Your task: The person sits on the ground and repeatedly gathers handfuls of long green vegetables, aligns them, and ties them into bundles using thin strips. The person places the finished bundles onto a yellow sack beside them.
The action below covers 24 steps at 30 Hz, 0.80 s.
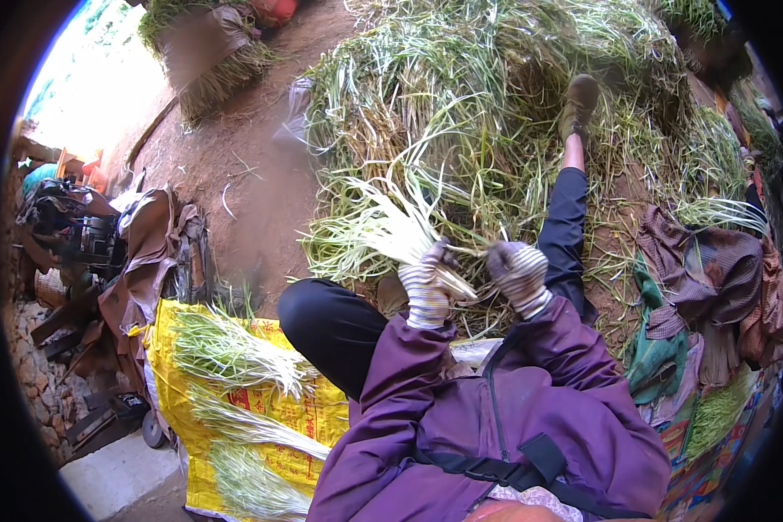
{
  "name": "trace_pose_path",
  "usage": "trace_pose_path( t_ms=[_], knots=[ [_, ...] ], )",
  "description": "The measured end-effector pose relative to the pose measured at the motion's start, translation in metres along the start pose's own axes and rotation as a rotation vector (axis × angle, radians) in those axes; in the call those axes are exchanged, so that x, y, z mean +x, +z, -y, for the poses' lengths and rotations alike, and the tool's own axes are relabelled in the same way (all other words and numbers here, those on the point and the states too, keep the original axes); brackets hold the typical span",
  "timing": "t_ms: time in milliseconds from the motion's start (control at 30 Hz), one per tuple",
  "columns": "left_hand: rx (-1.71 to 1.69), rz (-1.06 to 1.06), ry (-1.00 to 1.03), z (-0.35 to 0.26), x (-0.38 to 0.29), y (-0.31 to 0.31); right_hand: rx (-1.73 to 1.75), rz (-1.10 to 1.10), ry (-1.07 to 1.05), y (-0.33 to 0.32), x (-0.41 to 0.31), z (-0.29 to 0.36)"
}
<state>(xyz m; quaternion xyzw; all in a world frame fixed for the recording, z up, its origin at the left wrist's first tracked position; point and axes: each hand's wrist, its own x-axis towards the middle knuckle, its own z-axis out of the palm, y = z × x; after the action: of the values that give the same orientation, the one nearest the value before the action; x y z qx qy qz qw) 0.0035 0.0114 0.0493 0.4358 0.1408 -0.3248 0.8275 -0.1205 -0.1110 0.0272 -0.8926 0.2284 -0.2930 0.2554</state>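
My left hand (pixel 429 287), in a striped knit glove, is closed around a bundle of pale, chive-like stalks (pixel 398 228). Their white ends stick out below the fist towards my chest, and the green tips fan out to the upper left. To its right, my right hand (pixel 519 274), gloved the same way, is curled shut on a thin brownish strand (pixel 468 250) that runs across to the bundle. How the strand lies around the stalks is hidden by my fingers. Beyond both hands spreads a large heap of green, partly dried stalks (pixel 483 117).
A yellow printed sack (pixel 169 365) at left bears several sorted bunches (pixel 235 352). Draped cloths (pixel 711 274) lie at right beside a green bunch (pixel 718 417). Machinery (pixel 91 235) stands far left. My outstretched leg (pixel 564 215) reaches into the heap. Another wrapped bundle (pixel 215 59) sits at upper left.
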Motion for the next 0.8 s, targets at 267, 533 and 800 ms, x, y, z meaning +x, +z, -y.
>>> trace_pose_path(
  t_ms=[267, 533, 800],
  knots=[
    [-0.069, 0.093, 0.152, -0.043, -0.004, -0.015, -0.598, 0.306, 0.604, -0.085, 0.004, -0.105],
    [0.014, 0.229, -0.031, -0.030, -0.004, -0.012, 0.511, 0.290, 0.014, -0.031, 0.035, 0.019],
    [0.276, 0.221, 0.070, -0.028, -0.008, -0.016, 1.243, 0.558, 0.707, 0.015, 0.058, 0.051]
  ],
)
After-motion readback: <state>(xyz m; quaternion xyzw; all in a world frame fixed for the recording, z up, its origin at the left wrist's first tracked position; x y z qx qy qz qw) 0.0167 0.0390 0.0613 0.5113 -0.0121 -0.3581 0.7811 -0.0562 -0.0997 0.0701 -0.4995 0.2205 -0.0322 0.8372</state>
